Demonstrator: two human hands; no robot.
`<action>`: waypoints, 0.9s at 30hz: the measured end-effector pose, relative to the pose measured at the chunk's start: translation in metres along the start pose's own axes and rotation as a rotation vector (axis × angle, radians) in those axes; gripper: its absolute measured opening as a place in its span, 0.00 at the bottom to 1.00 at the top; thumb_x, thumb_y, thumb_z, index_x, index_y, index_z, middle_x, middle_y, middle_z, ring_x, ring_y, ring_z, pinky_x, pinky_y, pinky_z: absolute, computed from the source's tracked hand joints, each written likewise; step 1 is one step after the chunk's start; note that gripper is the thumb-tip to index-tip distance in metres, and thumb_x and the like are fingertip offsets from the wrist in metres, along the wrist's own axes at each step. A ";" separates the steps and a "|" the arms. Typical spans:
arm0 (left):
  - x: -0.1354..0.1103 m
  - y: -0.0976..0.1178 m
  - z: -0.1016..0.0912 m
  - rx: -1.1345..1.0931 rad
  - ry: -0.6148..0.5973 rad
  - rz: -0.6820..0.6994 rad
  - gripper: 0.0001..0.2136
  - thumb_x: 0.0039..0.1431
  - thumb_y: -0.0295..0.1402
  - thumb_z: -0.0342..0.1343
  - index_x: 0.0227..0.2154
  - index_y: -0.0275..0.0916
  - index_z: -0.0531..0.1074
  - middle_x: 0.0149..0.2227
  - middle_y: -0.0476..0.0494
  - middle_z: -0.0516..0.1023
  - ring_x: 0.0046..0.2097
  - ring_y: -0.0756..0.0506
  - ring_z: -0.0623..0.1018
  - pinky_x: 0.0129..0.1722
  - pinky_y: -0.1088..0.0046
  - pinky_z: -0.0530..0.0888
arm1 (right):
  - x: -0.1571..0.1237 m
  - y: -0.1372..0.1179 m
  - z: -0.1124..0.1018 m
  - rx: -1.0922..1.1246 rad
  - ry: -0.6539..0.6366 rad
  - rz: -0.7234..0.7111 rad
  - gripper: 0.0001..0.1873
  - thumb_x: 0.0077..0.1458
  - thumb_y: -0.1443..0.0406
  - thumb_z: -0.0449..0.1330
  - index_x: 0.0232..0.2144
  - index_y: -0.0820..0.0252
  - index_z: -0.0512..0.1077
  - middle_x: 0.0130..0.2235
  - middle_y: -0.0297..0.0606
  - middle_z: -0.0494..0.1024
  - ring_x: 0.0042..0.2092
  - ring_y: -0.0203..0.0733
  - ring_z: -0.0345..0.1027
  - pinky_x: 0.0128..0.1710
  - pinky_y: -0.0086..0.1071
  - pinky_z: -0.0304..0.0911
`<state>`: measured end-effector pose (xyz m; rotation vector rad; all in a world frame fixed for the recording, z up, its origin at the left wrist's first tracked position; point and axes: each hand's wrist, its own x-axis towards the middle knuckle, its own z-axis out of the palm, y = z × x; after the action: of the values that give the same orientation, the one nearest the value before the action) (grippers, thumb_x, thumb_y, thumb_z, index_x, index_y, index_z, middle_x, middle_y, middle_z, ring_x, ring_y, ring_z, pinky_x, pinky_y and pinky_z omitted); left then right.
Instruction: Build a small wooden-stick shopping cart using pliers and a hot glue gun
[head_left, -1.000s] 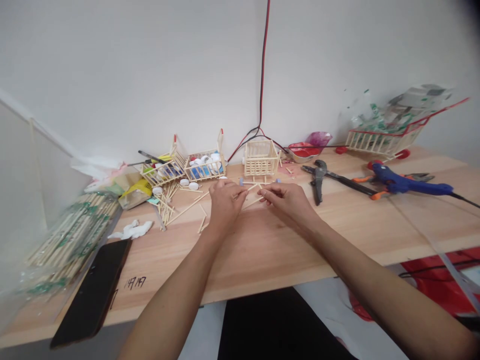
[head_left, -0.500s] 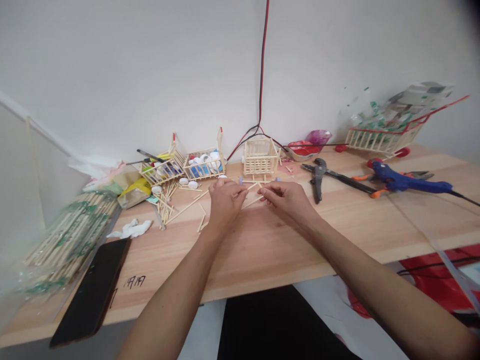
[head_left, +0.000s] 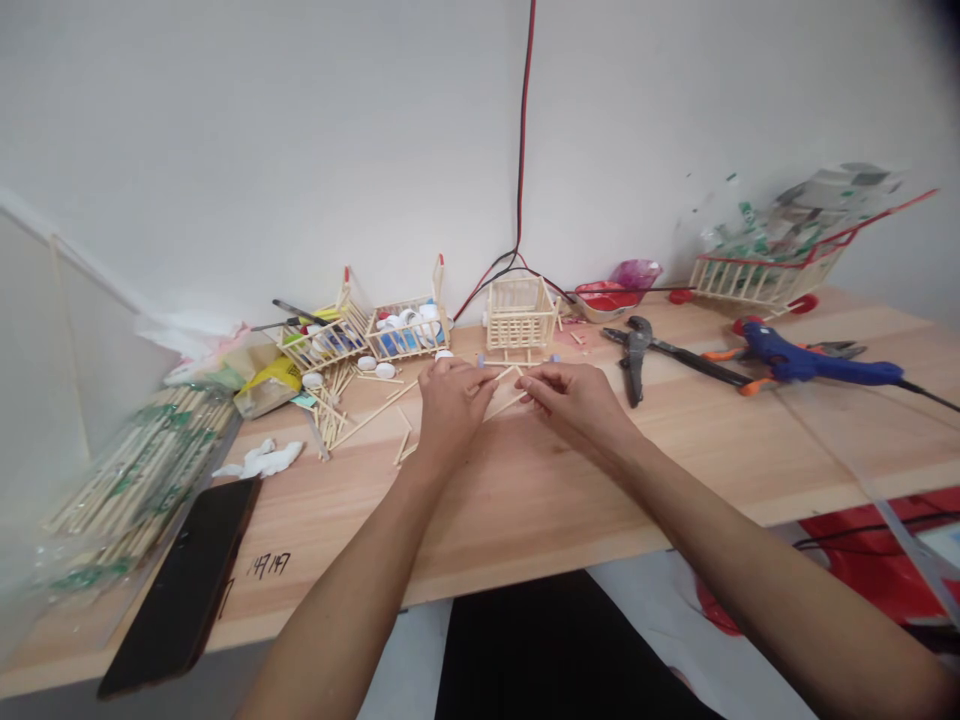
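Note:
My left hand (head_left: pixel 448 405) and my right hand (head_left: pixel 576 400) meet at the middle of the wooden table (head_left: pixel 525 480), fingers pinched together. Between them they hold thin wooden sticks (head_left: pixel 504 388) that cross just above the tabletop. Directly behind the hands stands a small square basket of wooden sticks (head_left: pixel 520 318). A stick with blue ends (head_left: pixel 517 360) lies in front of that basket.
Two stick carts with bottle caps (head_left: pixel 367 330) and loose sticks sit at back left. A black phone (head_left: pixel 184 585) and bagged sticks (head_left: pixel 127 480) lie at left. Pliers (head_left: pixel 645 355), a blue glue gun (head_left: pixel 814 368) and a larger cart (head_left: pixel 765 275) lie at right.

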<state>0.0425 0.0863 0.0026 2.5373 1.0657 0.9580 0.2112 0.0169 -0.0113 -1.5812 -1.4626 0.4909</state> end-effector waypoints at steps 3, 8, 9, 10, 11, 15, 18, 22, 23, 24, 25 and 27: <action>0.000 0.001 0.002 0.006 0.017 0.015 0.08 0.58 0.36 0.57 0.38 0.46 0.79 0.35 0.47 0.81 0.46 0.42 0.71 0.50 0.60 0.63 | -0.001 -0.001 0.001 0.002 -0.004 -0.013 0.13 0.55 0.58 0.57 0.27 0.59 0.77 0.23 0.33 0.77 0.27 0.38 0.71 0.26 0.27 0.58; -0.003 0.003 0.003 0.067 0.042 0.050 0.08 0.59 0.36 0.55 0.35 0.46 0.79 0.33 0.47 0.81 0.45 0.43 0.71 0.51 0.58 0.60 | -0.003 -0.003 0.003 0.008 -0.019 -0.017 0.13 0.55 0.59 0.57 0.27 0.58 0.77 0.23 0.33 0.78 0.28 0.39 0.72 0.27 0.27 0.59; -0.003 0.003 0.003 0.072 0.039 0.054 0.07 0.59 0.35 0.55 0.34 0.46 0.79 0.33 0.47 0.81 0.45 0.43 0.71 0.52 0.58 0.60 | -0.003 -0.003 0.004 0.006 -0.021 -0.019 0.13 0.55 0.59 0.57 0.27 0.58 0.77 0.24 0.33 0.78 0.29 0.39 0.72 0.28 0.27 0.59; -0.004 0.004 0.003 0.074 0.034 0.057 0.07 0.59 0.34 0.55 0.33 0.46 0.79 0.32 0.47 0.81 0.45 0.42 0.71 0.52 0.57 0.60 | -0.003 -0.003 0.004 0.007 -0.022 -0.020 0.13 0.55 0.59 0.57 0.27 0.58 0.77 0.24 0.33 0.78 0.29 0.39 0.72 0.28 0.27 0.59; -0.004 0.004 0.003 0.075 0.030 0.059 0.07 0.59 0.34 0.55 0.33 0.46 0.79 0.31 0.47 0.81 0.44 0.42 0.71 0.52 0.57 0.60 | -0.003 -0.003 0.004 0.009 -0.022 -0.020 0.13 0.56 0.59 0.57 0.27 0.58 0.77 0.24 0.33 0.78 0.29 0.39 0.73 0.28 0.27 0.59; -0.005 0.005 0.004 0.073 0.038 0.060 0.07 0.59 0.34 0.55 0.33 0.46 0.79 0.32 0.47 0.80 0.44 0.42 0.71 0.52 0.57 0.59 | -0.003 -0.004 0.004 0.010 -0.028 -0.019 0.13 0.55 0.59 0.56 0.27 0.59 0.77 0.24 0.33 0.77 0.29 0.39 0.72 0.28 0.27 0.59; -0.005 0.004 0.005 0.071 0.031 0.062 0.07 0.59 0.33 0.55 0.33 0.46 0.79 0.32 0.47 0.80 0.44 0.42 0.71 0.52 0.57 0.59 | -0.003 -0.004 0.004 0.007 -0.026 -0.027 0.14 0.55 0.59 0.56 0.26 0.59 0.76 0.23 0.33 0.77 0.28 0.38 0.71 0.28 0.27 0.58; -0.005 0.003 0.006 0.058 0.045 0.072 0.06 0.58 0.33 0.56 0.32 0.45 0.79 0.31 0.47 0.80 0.44 0.42 0.71 0.51 0.58 0.60 | -0.004 -0.004 0.003 -0.007 -0.019 -0.041 0.13 0.55 0.60 0.56 0.25 0.59 0.76 0.23 0.33 0.77 0.27 0.36 0.69 0.27 0.27 0.57; -0.005 0.003 0.006 0.057 0.051 0.075 0.06 0.58 0.33 0.56 0.32 0.46 0.79 0.31 0.47 0.80 0.44 0.43 0.71 0.51 0.58 0.60 | -0.004 -0.005 0.002 -0.010 -0.019 -0.048 0.13 0.55 0.60 0.56 0.25 0.59 0.76 0.23 0.33 0.76 0.27 0.36 0.69 0.28 0.27 0.57; -0.005 0.003 0.006 0.058 0.055 0.079 0.06 0.58 0.33 0.57 0.32 0.46 0.79 0.30 0.47 0.80 0.44 0.43 0.71 0.51 0.58 0.60 | -0.004 -0.005 0.002 -0.014 -0.019 -0.055 0.13 0.55 0.61 0.56 0.24 0.60 0.76 0.23 0.32 0.76 0.27 0.36 0.69 0.28 0.27 0.57; -0.005 0.003 0.006 0.058 0.055 0.080 0.06 0.58 0.33 0.57 0.32 0.46 0.79 0.30 0.48 0.80 0.43 0.43 0.71 0.51 0.58 0.60 | -0.004 -0.005 0.002 -0.019 -0.022 -0.060 0.13 0.55 0.61 0.56 0.24 0.60 0.75 0.23 0.32 0.76 0.27 0.36 0.69 0.28 0.27 0.57; -0.005 0.004 0.006 0.062 0.049 0.078 0.06 0.57 0.32 0.57 0.32 0.46 0.79 0.30 0.47 0.80 0.43 0.43 0.71 0.52 0.58 0.59 | -0.003 -0.005 0.002 -0.028 -0.027 -0.067 0.13 0.55 0.61 0.56 0.23 0.60 0.75 0.23 0.32 0.76 0.27 0.35 0.68 0.28 0.26 0.56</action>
<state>0.0457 0.0801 -0.0022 2.6361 1.0328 1.0273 0.2061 0.0141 -0.0096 -1.5478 -1.5434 0.4561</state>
